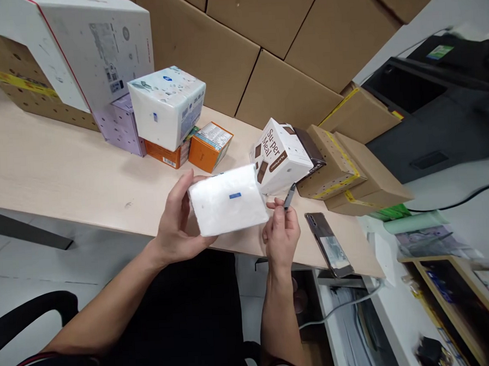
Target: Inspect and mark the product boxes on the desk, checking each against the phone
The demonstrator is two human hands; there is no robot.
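My left hand (176, 222) grips the left end of a white soft pack of tissues (228, 201) with a small blue label, held above the front edge of the pale wooden table (55, 165). My right hand (280, 233) is closed at the pack's right end and also pinches a small dark grey tool (289, 196), perhaps a cutter, pointing up. Just behind the pack stands a white "Super Meal" box (282, 153).
A larger tissue pack (167, 105) sits on orange boxes (210, 146) beside a lilac box (120, 124) and a big white carton (94, 49). Flat cardboard boxes (350, 166) and a phone (328, 243) lie right. Brown cartons (269, 34) line the back; a black printer (437, 107) is far right.
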